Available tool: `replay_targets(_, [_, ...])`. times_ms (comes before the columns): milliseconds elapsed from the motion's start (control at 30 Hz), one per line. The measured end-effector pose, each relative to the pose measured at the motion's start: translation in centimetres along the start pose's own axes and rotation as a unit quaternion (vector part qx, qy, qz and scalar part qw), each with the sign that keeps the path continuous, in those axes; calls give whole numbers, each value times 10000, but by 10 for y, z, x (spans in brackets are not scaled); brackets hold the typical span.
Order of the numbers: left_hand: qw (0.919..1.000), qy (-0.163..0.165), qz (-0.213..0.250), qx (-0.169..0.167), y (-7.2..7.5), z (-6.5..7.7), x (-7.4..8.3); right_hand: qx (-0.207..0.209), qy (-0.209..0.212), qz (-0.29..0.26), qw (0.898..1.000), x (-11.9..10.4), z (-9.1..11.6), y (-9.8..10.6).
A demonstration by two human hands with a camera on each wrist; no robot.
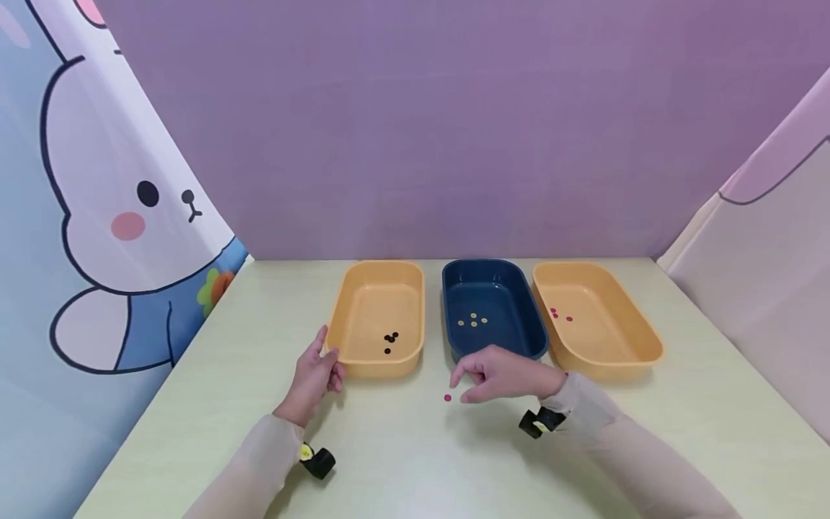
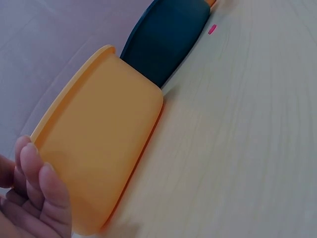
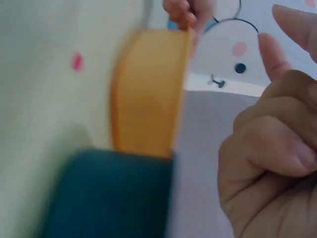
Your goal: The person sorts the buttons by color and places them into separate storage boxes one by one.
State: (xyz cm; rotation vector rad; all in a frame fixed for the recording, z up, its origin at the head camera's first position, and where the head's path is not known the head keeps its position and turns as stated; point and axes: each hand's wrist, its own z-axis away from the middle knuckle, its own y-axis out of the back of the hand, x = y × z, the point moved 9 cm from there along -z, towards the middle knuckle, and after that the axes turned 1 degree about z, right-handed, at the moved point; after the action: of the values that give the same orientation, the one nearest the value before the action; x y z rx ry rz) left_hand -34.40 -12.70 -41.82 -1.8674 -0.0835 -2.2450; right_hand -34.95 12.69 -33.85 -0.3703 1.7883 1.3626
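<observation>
My left hand (image 1: pixel 310 382) holds the near left corner of the left yellow tray (image 1: pixel 379 370), thumb at the rim. In the left wrist view, its fingers (image 2: pixel 53 191) lie against the tray's outer wall. My right hand (image 1: pixel 509 373) hovers over the table in front of the dark blue tray (image 1: pixel 495 268). Its thumb and index finger are apart with nothing between them; the other fingers are curled. Just left of those fingertips, a small pink button (image 1: pixel 447 398) lies on the table. It also shows, blurred, in the right wrist view.
Several black buttons (image 1: pixel 387 351) lie in the left tray, and several yellow buttons (image 1: pixel 473 316) in the blue one. A second yellow tray (image 1: pixel 638 364), at the right, contains pink buttons (image 1: pixel 569 318). Behind the table (image 1: pixel 402 461) hangs a purple cloth (image 1: pixel 415 130).
</observation>
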Motion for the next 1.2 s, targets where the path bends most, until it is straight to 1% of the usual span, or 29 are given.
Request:
replay_targets(100, [10000, 2, -18, 2, 0, 0, 1, -100, -449, -171, 9988, 16, -1, -15])
replay_targets(167, [10000, 3, -47, 22, 1, 0, 2, -17, -920, -379, 9950, 31, -2, -23])
replay_targets(233, [9999, 11, -99, 49, 3, 1, 3, 147, -1405, -700, 9875, 45, -2, -29])
replay_targets(300, [9999, 33, -133, 73, 4, 1, 2, 331, -1785, -1008, 9782, 55, -1, -33])
replay_targets(367, [9998, 60, -145, 88, 5, 1, 2, 454, -2053, -1222, 9700, 62, 0, -37])
replay_targets(433, [9998, 79, -133, 97, 5, 2, 1, 531, -2186, -1336, 9652, 66, 0, -40])
replay_targets(567, [9999, 54, -69, 64, 2, 2, -1, 765, -2345, -1402, 9589, 70, 0, -41])
replay_targets(667, [10000, -35, 17, 1, -1, 2, 0, 976, -2458, -1354, 9548, 73, 0, -38])
replay_targets(733, [9999, -79, 77, -26, -2, 1, 1, 1043, -2426, -1188, 9572, 73, -1, -36])
replay_targets(800, [9999, -85, 118, -20, -2, 1, 0, 1051, -2329, -889, 9627, 70, -3, -34])
replay_targets(933, [9999, -48, 148, -9, -2, 0, 0, 938, -2146, -281, 9718, 65, -7, -32])
replay_targets(1200, [10000, -21, 94, -6, -1, -1, 0, 721, -2233, 70, 9721, 66, -12, -36])
